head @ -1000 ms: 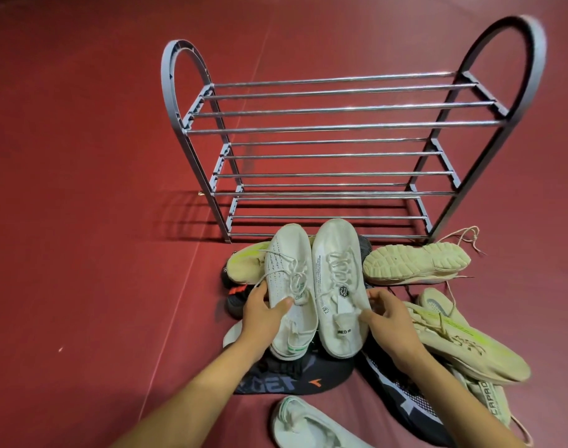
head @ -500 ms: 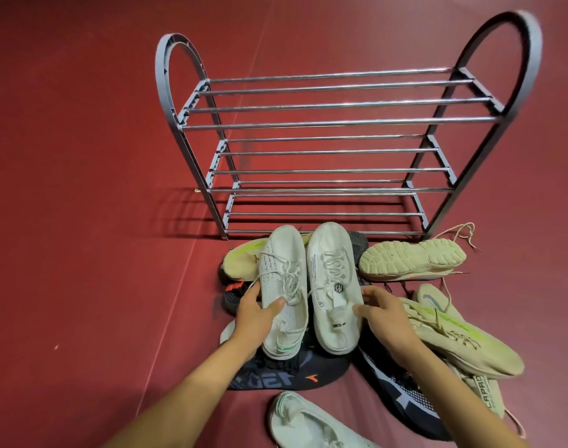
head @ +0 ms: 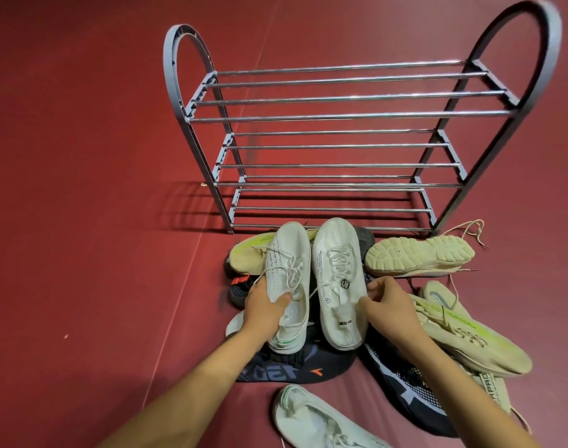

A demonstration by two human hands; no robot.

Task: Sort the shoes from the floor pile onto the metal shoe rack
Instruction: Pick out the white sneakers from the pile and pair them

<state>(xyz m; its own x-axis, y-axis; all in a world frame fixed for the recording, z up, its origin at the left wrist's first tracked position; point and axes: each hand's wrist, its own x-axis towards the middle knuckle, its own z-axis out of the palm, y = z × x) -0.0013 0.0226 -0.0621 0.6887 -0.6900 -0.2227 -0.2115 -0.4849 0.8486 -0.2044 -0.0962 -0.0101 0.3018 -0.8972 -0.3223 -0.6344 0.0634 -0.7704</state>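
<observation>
Two white lace-up sneakers lie side by side on top of the floor pile, toes toward the rack. My left hand (head: 266,310) grips the left white sneaker (head: 287,273) around its side and collar, thumb on top. My right hand (head: 389,305) pinches the right white sneaker (head: 337,273) at its heel edge. The grey metal shoe rack (head: 328,116) stands just beyond the pile with three tiers of chrome bars, all bare.
Around the two sneakers lie a beige shoe sole-up (head: 418,255), a beige and lime sneaker (head: 467,337), black sneakers (head: 295,370), another white shoe (head: 311,418) near me, and a lime-soled shoe (head: 247,253). Red floor (head: 92,221) surrounds everything.
Both hands have kept their hold on the white sneakers. The pair has shifted slightly toward me and a little lower in view, and the right fingers have closed further around the heel.
</observation>
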